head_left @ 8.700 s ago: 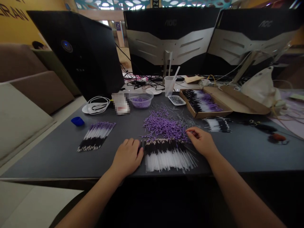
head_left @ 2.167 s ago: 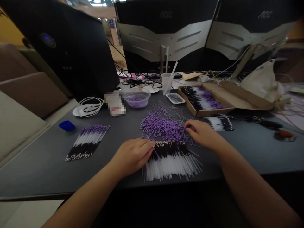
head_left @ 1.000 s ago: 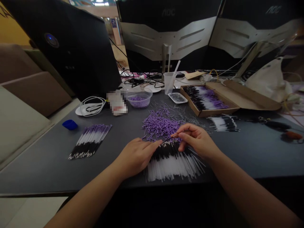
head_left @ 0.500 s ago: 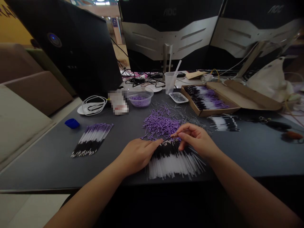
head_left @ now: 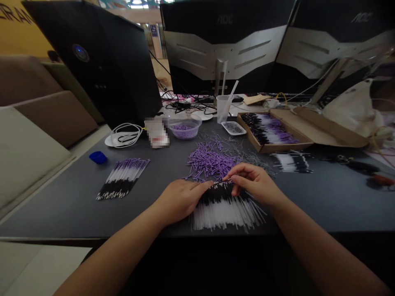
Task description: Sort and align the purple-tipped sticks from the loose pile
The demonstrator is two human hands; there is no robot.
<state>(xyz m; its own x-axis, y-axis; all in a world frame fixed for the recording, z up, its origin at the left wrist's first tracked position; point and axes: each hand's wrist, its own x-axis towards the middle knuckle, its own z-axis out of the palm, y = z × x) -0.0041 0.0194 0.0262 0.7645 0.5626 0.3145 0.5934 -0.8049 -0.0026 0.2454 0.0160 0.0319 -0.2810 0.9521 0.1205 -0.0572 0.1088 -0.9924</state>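
Note:
A thin dark stick (head_left: 218,182) spans the gap between my two hands. My right hand (head_left: 251,181) is closed in a pinch on its right end, thumb against fingers. At the other end, the fingertips of my left hand (head_left: 183,199) are pressed together on the stick, while that hand rests on the left side of a row of thin black-and-white sticks (head_left: 230,211). What the curled fingers of my left hand cover is hidden. Just beyond both hands lies a loose heap of small purple pins with rounded heads (head_left: 211,160).
Finished-looking purple, white and black sticks (head_left: 123,179) lie at left near a blue cap (head_left: 98,157). Behind are a clear bowl (head_left: 191,132), a cup with straw (head_left: 222,109), a small white tray (head_left: 233,128) and an open cardboard box (head_left: 285,148). Grey pins (head_left: 254,158) lie scattered behind my right hand.
The camera view has shifted slightly, so the background sits a little further right. Both hands keep nearly the same place, and the stick between them lies a bit flatter.

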